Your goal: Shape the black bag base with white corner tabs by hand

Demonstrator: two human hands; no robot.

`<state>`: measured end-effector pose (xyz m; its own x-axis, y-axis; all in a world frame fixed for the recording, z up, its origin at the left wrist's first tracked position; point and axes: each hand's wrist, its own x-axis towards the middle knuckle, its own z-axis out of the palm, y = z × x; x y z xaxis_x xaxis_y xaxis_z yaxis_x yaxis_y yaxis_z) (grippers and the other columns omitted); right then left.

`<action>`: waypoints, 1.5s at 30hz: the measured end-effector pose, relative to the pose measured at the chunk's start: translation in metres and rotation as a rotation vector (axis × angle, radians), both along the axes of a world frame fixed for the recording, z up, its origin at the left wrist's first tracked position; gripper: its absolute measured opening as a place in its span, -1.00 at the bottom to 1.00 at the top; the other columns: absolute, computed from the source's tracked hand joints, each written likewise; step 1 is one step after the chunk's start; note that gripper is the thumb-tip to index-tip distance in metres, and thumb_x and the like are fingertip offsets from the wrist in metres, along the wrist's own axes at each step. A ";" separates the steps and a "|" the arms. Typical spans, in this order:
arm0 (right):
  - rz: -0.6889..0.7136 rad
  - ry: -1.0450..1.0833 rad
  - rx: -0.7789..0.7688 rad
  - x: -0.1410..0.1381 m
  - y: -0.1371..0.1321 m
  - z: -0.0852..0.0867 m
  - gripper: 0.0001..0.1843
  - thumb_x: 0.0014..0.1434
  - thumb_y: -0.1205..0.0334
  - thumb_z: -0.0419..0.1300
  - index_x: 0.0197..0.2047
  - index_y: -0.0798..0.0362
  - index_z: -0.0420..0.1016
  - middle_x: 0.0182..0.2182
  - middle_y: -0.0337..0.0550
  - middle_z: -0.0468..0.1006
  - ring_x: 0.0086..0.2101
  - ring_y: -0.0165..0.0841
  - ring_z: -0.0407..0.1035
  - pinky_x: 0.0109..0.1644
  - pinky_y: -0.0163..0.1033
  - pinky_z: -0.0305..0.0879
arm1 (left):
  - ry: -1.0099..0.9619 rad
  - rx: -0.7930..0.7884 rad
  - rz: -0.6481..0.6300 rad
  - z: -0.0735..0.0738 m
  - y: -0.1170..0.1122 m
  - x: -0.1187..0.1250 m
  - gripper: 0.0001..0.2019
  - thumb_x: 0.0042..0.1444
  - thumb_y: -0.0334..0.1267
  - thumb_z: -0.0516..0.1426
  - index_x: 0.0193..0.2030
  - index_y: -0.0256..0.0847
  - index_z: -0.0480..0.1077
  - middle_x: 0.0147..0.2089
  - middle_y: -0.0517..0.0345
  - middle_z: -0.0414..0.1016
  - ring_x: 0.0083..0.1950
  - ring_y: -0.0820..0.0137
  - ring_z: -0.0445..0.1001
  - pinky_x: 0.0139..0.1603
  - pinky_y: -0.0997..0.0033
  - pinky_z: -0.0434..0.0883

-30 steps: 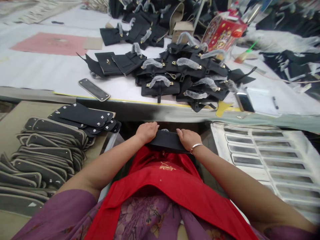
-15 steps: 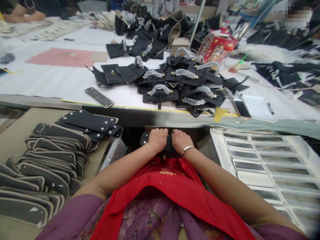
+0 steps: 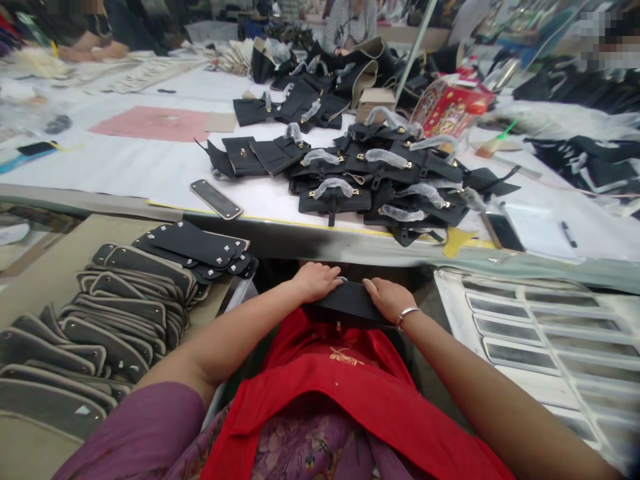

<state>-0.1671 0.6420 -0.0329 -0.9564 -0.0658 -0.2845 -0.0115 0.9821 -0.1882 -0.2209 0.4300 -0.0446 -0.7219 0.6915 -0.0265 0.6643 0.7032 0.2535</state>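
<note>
A black leather bag piece (image 3: 347,305) lies across my lap, just below the table's front edge. My left hand (image 3: 317,281) is closed on its left top edge, fingers curled over it. On the right side my right hand (image 3: 393,299), with a silver bangle at the wrist, grips the same piece with the thumb on top. A small gold-coloured fitting shows at its near edge. The underside of the piece and some fingertips are hidden.
Left stand stacked dark panels (image 3: 127,320) with pale edges. Small black handbags (image 3: 335,200) with wrapped handles crowd the white table (image 3: 165,170). A phone (image 3: 503,231) lies at its front edge; right is a white slotted tray (image 3: 525,373). Other people are behind.
My hands have moved apart, the right one shifting right. More of the black piece's flat face shows between them, and its left end with pale spots is out of sight. The view has shifted slightly.
</note>
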 end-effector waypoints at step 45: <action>-0.936 -0.484 -1.590 0.081 0.028 -0.095 -0.59 0.16 -0.11 -0.13 -0.34 0.05 0.29 -0.36 -0.07 0.49 -0.32 -0.30 0.43 -0.23 -0.11 0.36 | -0.203 0.679 0.497 -0.002 -0.059 0.054 -0.50 0.09 -0.15 0.04 0.18 -0.22 0.15 0.21 -0.06 0.22 0.22 0.28 0.20 0.26 0.16 0.11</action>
